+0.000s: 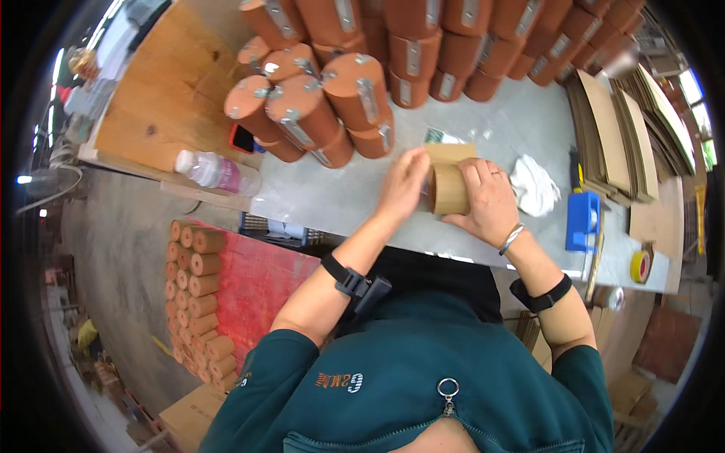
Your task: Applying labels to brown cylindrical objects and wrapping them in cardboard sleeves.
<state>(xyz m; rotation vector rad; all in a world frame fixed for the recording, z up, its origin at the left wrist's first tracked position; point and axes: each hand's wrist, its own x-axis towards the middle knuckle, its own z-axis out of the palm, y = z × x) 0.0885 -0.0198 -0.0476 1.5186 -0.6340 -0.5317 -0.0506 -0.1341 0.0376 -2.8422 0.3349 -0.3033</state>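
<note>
My right hand [489, 198] is wrapped over the right side of a tan roll [451, 189], which looks like wide packing tape and lies on its side on the metal table [332, 200]. A flat tan flap [453, 152] extends beyond the roll on the far side. At the flap's left edge, my left hand [406, 185] has its fingers closed; its fingertips seem to pinch that edge, though the grip is partly hidden. The roll's left end shows a dark brown hollow. Just right of my right hand lies a crumpled white cloth [535, 186].
Brown cylinders with metal clasps [302, 109] stand stacked across the back. Cardboard sheets [604, 136] lean at the right, near a blue tape dispenser [582, 220] and a yellow tape roll [640, 266]. A plastic bottle [215, 172] lies at the left. Brown rolls [198, 264] are piled below, left.
</note>
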